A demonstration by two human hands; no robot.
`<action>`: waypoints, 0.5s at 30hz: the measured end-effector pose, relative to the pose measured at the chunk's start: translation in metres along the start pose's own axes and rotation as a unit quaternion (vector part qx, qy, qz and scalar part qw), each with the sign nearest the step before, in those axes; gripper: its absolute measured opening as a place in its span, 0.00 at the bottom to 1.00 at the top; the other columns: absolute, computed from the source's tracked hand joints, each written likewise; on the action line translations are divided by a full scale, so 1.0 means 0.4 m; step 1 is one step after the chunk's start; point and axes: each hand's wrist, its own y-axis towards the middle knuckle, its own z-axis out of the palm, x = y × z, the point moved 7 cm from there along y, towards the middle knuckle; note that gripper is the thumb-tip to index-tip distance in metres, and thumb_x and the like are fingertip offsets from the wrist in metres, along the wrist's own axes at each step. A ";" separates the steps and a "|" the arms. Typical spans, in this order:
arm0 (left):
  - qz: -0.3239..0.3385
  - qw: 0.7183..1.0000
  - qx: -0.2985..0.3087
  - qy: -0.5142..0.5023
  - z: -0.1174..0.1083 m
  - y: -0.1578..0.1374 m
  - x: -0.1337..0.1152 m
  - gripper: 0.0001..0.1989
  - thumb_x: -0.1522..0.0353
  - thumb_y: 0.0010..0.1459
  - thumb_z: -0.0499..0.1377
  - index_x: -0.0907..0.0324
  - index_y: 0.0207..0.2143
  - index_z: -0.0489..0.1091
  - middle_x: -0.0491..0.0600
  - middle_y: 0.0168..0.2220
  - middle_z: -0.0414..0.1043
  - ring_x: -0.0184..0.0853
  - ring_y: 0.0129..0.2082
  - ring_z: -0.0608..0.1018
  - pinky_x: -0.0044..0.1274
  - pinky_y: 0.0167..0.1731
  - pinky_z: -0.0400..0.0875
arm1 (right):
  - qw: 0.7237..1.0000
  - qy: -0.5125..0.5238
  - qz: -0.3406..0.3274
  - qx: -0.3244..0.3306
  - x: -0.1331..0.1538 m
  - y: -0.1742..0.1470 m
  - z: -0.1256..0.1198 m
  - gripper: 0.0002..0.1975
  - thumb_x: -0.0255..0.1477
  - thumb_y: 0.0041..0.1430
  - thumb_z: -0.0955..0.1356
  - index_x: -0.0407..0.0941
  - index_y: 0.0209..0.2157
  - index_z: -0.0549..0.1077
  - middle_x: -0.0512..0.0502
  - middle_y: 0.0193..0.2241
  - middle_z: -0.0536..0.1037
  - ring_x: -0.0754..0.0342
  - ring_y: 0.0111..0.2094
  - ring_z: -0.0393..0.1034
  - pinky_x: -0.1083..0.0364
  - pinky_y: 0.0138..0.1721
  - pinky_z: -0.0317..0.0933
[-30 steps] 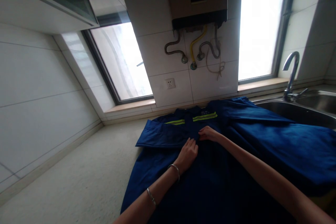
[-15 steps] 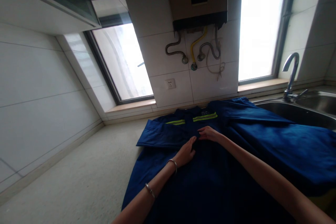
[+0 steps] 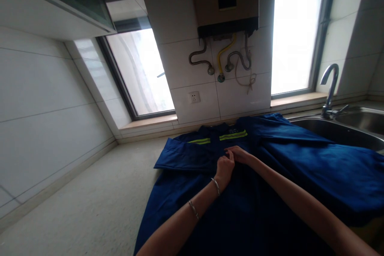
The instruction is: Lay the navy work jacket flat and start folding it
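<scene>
A dark blue work jacket [image 3: 186, 196] with yellow-green reflective strips across the chest lies spread on the counter, collar toward the wall. Both hands meet at the middle of its front, just below the strips. My left hand [image 3: 225, 168], with two silver bangles on the wrist and forearm, is closed, its fingertips pinching at the front edge. Touching or nearly touching it, my right hand [image 3: 241, 155] has its fingers bent together on the same cloth. Whatever small part lies between the fingertips is hidden.
The pale counter [image 3: 90, 192] runs along the left wall. At the right, a steel sink [image 3: 357, 132] with a tall faucet [image 3: 331, 88] adjoins the jacket's sleeve. A water heater [image 3: 226, 0] with pipes hangs above, and a socket [image 3: 194, 97] is on the wall between two windows.
My left hand has moved slightly right and turned, its fingers now up against the right hand's fingertips. My right hand has barely shifted. The jacket lies as before.
</scene>
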 end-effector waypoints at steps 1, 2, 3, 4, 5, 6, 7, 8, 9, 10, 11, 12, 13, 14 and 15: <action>0.001 1.000 0.003 -0.014 -0.008 0.006 0.005 0.26 0.81 0.58 0.45 0.65 0.59 0.58 0.66 0.35 0.72 0.44 0.34 0.77 0.29 0.29 0.70 | 1.000 0.003 0.000 0.005 0.002 -0.002 -0.001 0.06 0.17 0.52 0.66 0.37 0.33 0.72 0.51 0.18 0.73 0.60 0.20 0.69 0.58 0.30 0.68; 0.001 0.999 0.009 -0.030 -0.020 0.011 0.021 0.26 0.81 0.58 0.45 0.64 0.58 0.59 0.66 0.35 0.72 0.44 0.35 0.77 0.28 0.29 0.69 | 1.000 0.006 -0.001 0.011 0.005 -0.005 -0.001 0.04 0.19 0.54 0.66 0.37 0.33 0.72 0.49 0.20 0.74 0.59 0.22 0.70 0.58 0.32 0.68; -0.004 0.999 0.016 -0.046 -0.036 0.017 0.049 0.26 0.81 0.57 0.46 0.63 0.58 0.59 0.65 0.35 0.72 0.43 0.34 0.77 0.28 0.29 0.69 | 1.000 0.008 0.003 0.020 0.007 -0.008 -0.001 0.04 0.21 0.55 0.66 0.36 0.34 0.71 0.46 0.23 0.76 0.57 0.25 0.72 0.56 0.34 0.69; -0.011 0.998 0.017 -0.063 -0.059 0.023 0.090 0.26 0.81 0.56 0.47 0.62 0.58 0.59 0.63 0.34 0.73 0.42 0.32 0.77 0.27 0.29 0.68 | 0.999 0.014 0.009 0.029 0.008 -0.012 -0.002 0.06 0.24 0.56 0.66 0.35 0.35 0.71 0.42 0.26 0.77 0.55 0.28 0.74 0.55 0.37 0.69; -0.018 0.997 0.012 -0.070 -0.090 0.030 0.144 0.27 0.81 0.55 0.49 0.63 0.58 0.59 0.61 0.32 0.73 0.41 0.30 0.77 0.27 0.29 0.67 | 0.999 0.022 0.018 0.041 0.009 -0.015 -0.002 0.09 0.27 0.58 0.66 0.35 0.36 0.70 0.38 0.30 0.77 0.52 0.32 0.75 0.53 0.40 0.68; -0.042 0.995 -0.002 -0.085 -0.129 0.036 0.218 0.28 0.81 0.53 0.50 0.64 0.57 0.58 0.57 0.30 0.73 0.39 0.29 0.76 0.25 0.29 0.66 | 0.998 0.033 0.027 0.051 0.009 -0.018 -0.002 0.11 0.30 0.59 0.65 0.34 0.38 0.70 0.34 0.33 0.77 0.50 0.36 0.75 0.52 0.42 0.68; -0.057 0.992 -0.033 -0.105 -0.179 0.041 0.301 0.28 0.81 0.52 0.52 0.64 0.57 0.58 0.54 0.29 0.73 0.36 0.28 0.75 0.24 0.30 0.65 | 0.996 0.046 0.034 0.062 0.009 -0.019 -0.001 0.13 0.31 0.60 0.64 0.33 0.39 0.69 0.32 0.35 0.77 0.49 0.39 0.74 0.51 0.44 0.67; -0.070 0.991 -0.051 -0.104 -0.229 0.043 0.395 0.28 0.80 0.52 0.51 0.64 0.56 0.58 0.52 0.29 0.73 0.34 0.28 0.74 0.23 0.31 0.64 | 0.995 0.059 0.038 0.071 0.009 -0.019 -0.001 0.14 0.31 0.61 0.63 0.33 0.40 0.68 0.31 0.36 0.76 0.48 0.40 0.74 0.50 0.45 0.67; -0.093 0.989 -0.067 -0.095 -0.280 0.039 0.501 0.27 0.80 0.51 0.51 0.66 0.55 0.58 0.51 0.28 0.72 0.33 0.28 0.73 0.22 0.31 0.63 | 0.994 0.069 0.040 0.077 0.008 -0.018 -0.001 0.14 0.30 0.62 0.62 0.33 0.41 0.68 0.30 0.37 0.76 0.48 0.41 0.73 0.50 0.45 0.66; -0.130 0.985 -0.083 -0.075 -0.332 0.027 0.618 0.26 0.80 0.50 0.51 0.66 0.53 0.60 0.48 0.27 0.72 0.31 0.27 0.72 0.20 0.31 0.62 | 0.993 0.074 0.039 0.082 0.008 -0.016 -0.001 0.13 0.29 0.62 0.61 0.33 0.41 0.67 0.30 0.37 0.76 0.48 0.42 0.73 0.50 0.46 0.66; -0.177 0.978 -0.105 -0.046 -0.386 0.005 0.742 0.24 0.78 0.49 0.52 0.66 0.52 0.61 0.46 0.28 0.72 0.29 0.28 0.72 0.18 0.32 0.62 | 0.993 0.077 0.037 0.085 0.007 -0.013 0.000 0.13 0.28 0.63 0.60 0.32 0.42 0.67 0.30 0.38 0.76 0.48 0.42 0.73 0.50 0.46 0.66; -0.217 0.968 -0.124 -0.007 -0.438 -0.025 0.863 0.23 0.77 0.50 0.52 0.65 0.51 0.61 0.45 0.29 0.72 0.28 0.30 0.72 0.17 0.33 0.61 | 0.992 0.079 0.034 0.087 0.005 -0.011 0.001 0.13 0.28 0.63 0.60 0.32 0.43 0.66 0.30 0.38 0.76 0.48 0.42 0.73 0.50 0.46 0.66; -0.250 0.958 -0.133 0.034 -0.483 -0.063 0.977 0.22 0.75 0.51 0.51 0.62 0.51 0.61 0.43 0.31 0.72 0.29 0.33 0.72 0.17 0.36 0.61 | 0.992 0.079 0.030 0.091 0.004 -0.010 0.003 0.13 0.27 0.63 0.59 0.32 0.43 0.66 0.29 0.38 0.76 0.48 0.42 0.73 0.51 0.47 0.65; -0.293 0.944 -0.133 0.077 -0.521 -0.111 1.087 0.21 0.72 0.52 0.51 0.61 0.50 0.62 0.42 0.33 0.72 0.31 0.37 0.72 0.19 0.39 0.61 | 0.992 0.077 0.025 0.094 0.004 -0.009 0.006 0.13 0.27 0.63 0.59 0.31 0.44 0.66 0.29 0.38 0.76 0.49 0.42 0.73 0.51 0.48 0.65; -0.337 0.928 -0.123 0.102 -0.547 -0.164 1.186 0.20 0.69 0.53 0.49 0.59 0.49 0.62 0.42 0.35 0.72 0.34 0.41 0.72 0.22 0.41 0.62 | 0.992 0.073 0.021 0.099 0.004 -0.009 0.009 0.14 0.26 0.63 0.59 0.31 0.45 0.66 0.29 0.38 0.76 0.49 0.42 0.73 0.50 0.48 0.64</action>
